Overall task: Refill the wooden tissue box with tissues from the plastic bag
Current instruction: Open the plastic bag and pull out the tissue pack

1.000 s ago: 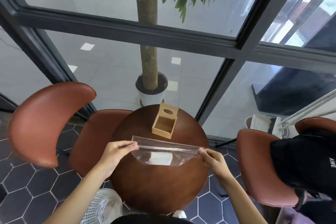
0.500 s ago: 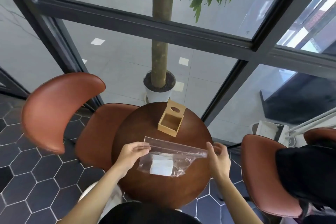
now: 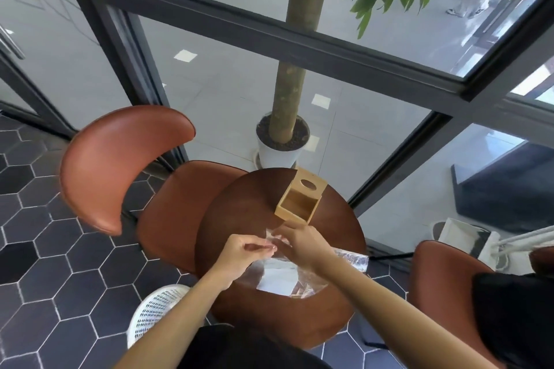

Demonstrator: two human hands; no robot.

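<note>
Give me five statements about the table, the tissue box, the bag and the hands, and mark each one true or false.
1. The wooden tissue box lies on its side with its open face toward the person. True.
2. The tissues are already inside the box. False: the white stack is still in the plastic bag, and the box looks empty.
3. Both hands, left hand and right hand, are at the top edge of the bag. True.
4. The table is square and white. False: it is round and dark brown.
5. The bag rests on the chair. False: it is over the table.
</note>
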